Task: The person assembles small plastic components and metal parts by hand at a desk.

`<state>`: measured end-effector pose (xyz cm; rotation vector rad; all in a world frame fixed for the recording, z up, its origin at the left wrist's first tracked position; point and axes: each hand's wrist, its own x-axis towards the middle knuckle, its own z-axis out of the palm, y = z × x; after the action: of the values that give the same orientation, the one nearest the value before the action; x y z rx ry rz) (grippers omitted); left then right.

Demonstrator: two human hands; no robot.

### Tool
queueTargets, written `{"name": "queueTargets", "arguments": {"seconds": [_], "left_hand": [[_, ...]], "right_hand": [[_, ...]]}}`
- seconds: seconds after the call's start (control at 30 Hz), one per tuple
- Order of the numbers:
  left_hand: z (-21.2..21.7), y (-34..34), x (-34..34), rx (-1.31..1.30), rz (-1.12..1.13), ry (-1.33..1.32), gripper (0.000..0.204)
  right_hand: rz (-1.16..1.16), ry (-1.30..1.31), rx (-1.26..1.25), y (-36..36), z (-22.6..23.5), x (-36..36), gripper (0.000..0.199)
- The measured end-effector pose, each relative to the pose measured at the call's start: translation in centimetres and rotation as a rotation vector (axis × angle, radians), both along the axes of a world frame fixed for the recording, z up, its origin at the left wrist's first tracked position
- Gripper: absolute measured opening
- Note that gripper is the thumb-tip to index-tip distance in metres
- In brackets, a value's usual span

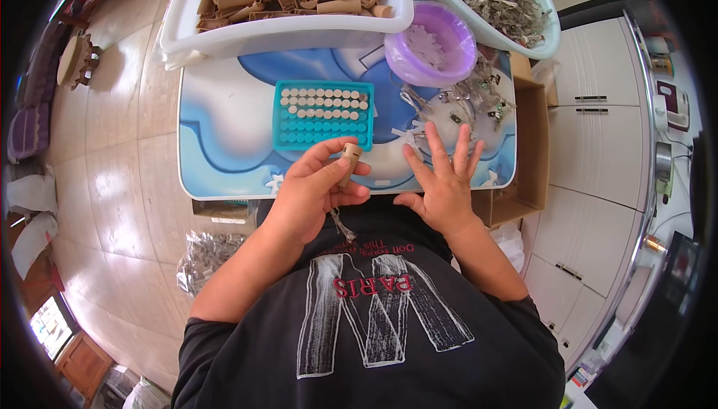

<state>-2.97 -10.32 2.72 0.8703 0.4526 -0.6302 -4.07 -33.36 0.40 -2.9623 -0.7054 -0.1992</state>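
A tan tapered plastic casing (348,164) is pinched between the thumb and fingers of my left hand (305,188), over the table's near edge. Thin clear wires (342,226) hang below that hand; where they join the casing is hidden. My right hand (446,194) holds nothing, its fingers spread over the right part of the table. Close to its fingertips lie small white plastic pieces (410,137) and a loose heap of wired parts (467,102). Beyond my left hand sits a teal tray (276,121) with rows of round pale pieces (323,102) in its far half.
At the back of the blue-and-white table (224,132) stands a white tub (292,41) full of tan casings. A purple bowl (437,75) holds white pieces; a pale green tub (548,39) holds wired parts. A cardboard box (532,147) stands right of the table.
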Motion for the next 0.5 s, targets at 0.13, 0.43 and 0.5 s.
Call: {"name": "queueTargets", "arguments": {"seconds": [0.13, 0.43, 0.5], "left_hand": [[0.4, -0.3, 0.2, 0.017, -0.017, -0.008, 0.033], [-0.3, -0.4, -0.1, -0.186, 0.021, 0.042, 0.032], [-0.3, -0.5, -0.1, -0.213, 0.02, 0.046, 0.032]], "right_hand": [[0.018, 0.129, 0.417, -0.1, 1.5, 0.4, 0.065], [-0.262, 0.637, 1.514, 2.1, 2.9, 0.1, 0.02], [-0.177, 0.457, 1.298, 3.0, 3.3, 0.8, 0.018]]}}
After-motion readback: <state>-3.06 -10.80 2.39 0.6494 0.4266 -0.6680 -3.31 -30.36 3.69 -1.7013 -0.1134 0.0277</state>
